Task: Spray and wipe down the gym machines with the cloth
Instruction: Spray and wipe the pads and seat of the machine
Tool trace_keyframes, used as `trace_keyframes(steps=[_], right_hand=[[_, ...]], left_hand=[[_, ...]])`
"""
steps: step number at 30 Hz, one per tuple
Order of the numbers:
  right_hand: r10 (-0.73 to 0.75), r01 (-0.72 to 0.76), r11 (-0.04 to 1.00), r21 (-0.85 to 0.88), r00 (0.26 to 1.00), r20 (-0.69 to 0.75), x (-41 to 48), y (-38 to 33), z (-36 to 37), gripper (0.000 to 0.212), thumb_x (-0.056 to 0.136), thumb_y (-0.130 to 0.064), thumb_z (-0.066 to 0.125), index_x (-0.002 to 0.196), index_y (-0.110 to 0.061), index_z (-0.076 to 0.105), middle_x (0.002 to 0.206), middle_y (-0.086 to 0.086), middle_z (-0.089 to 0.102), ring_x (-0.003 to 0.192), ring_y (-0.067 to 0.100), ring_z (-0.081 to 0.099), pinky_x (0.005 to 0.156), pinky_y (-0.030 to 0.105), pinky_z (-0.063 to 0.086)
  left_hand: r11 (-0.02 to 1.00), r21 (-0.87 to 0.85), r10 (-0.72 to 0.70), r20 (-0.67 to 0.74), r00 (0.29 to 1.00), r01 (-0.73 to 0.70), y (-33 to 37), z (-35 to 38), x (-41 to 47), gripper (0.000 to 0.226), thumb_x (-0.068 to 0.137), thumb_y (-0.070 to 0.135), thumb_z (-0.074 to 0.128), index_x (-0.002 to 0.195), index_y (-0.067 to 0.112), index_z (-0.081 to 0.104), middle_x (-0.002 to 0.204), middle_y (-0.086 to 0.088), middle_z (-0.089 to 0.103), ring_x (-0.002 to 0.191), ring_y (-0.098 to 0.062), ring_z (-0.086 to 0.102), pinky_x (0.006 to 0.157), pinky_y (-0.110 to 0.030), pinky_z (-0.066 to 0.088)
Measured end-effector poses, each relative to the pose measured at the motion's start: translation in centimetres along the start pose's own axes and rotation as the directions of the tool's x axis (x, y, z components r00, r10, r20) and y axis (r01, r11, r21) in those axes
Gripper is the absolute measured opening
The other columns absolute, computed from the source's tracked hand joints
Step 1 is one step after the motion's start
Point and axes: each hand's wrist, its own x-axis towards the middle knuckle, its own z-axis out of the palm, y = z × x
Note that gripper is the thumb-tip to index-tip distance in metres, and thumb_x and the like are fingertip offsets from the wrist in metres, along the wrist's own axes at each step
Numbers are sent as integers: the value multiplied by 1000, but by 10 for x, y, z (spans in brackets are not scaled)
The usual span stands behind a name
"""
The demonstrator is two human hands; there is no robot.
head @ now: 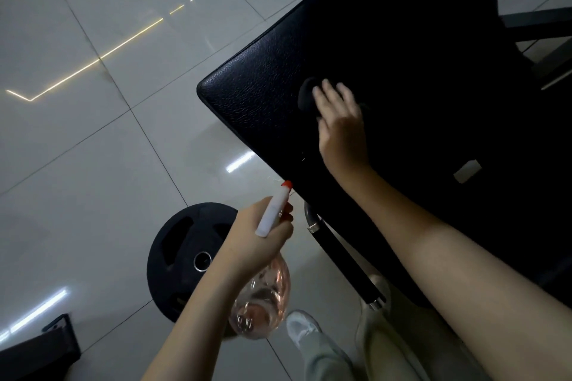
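Right hand (pixel 339 120): lying flat with fingers spread, pressing a dark cloth (pixel 307 96) onto the black padded bench (pixel 402 40), near its front corner; the cloth is showing only past the fingertips, blurred.
Left hand (pixel 257 238): curling round the neck of the spray bottle (pixel 266 297) and holding it just beside the bench edge; the white nozzle with its red tip is pointing toward the bench; the clear body with pinkish liquid is hanging below the hand.
Weight plate (pixel 182 244): lying flat on the tiled floor (pixel 93 164), beside the left hand.
Black bar (pixel 343 257) with chrome ends: running beneath the bench edge.
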Motion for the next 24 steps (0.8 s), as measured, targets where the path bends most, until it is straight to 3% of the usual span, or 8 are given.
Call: trace_keyframes(steps=[4,6,10,12,16,18,21,24], right_hand=[[-336,351,933,-72,927,168,-63,22,-17,40,88,-1,48,127,-4,56,136,12,52,127,29,43,104,40,36],[-366,387,916,-107,913,179,-77,35,-27,38,89,-3,49,127,-6,56,135,10,53,126,28,46,103,41,40],[-137,137,984,-118,991,3,-37,12,-6,45,85,2,52,129,-6,55,134,10,55,123,30,47,98,45,45],[-32,30,998,-58,999,-29,-18,-13,6,51,78,9,58,126,-6,58,132,11,57,121,33,50,96,46,43],[-271,279,956,-92,958,98,-61,-6,4,42,86,0,46,126,-6,57,134,11,54,124,30,46,100,43,40],[-337,357,926,-121,928,156,-91,11,-12,38,89,-5,45,125,-7,57,134,10,54,125,27,46,100,41,41],[-117,126,979,-162,991,65,-93,11,-18,39,90,-12,41,125,-8,58,131,8,57,119,26,48,93,40,48],[41,-44,998,-53,997,-60,-74,-18,3,40,91,-10,38,126,-3,56,133,14,55,119,29,45,97,41,42]], left_hand=[[1000,-23,-20,-13,1000,20,-5,-2,-2,32,75,25,53,95,0,59,93,-18,65,88,-37,61,84,-57,50],[1000,-7,-6,4,1000,6,-7,-1,-4,19,84,16,57,101,6,59,94,-12,65,88,-29,63,85,-52,52],[1000,-14,1,22,1000,-1,-11,-2,-4,45,81,21,54,126,20,53,96,1,65,91,-10,63,87,-40,54],[999,-35,-11,29,1000,12,-14,-4,-2,52,76,26,53,127,23,53,95,3,65,90,-6,63,86,-38,55],[1000,-23,-5,45,999,6,-19,-7,-2,27,82,21,56,108,28,57,90,-2,64,86,-13,63,83,-39,55],[999,-43,-21,46,999,23,-21,-9,-4,25,80,23,57,104,26,58,86,3,63,83,-9,63,78,-30,52],[999,-49,-22,46,999,24,-19,-13,-4,25,88,12,59,109,26,56,85,7,62,78,1,62,74,-22,49],[997,-68,-18,32,999,20,-16,-15,-2,35,76,25,55,108,40,55,97,4,66,87,0,63,83,-32,55]])
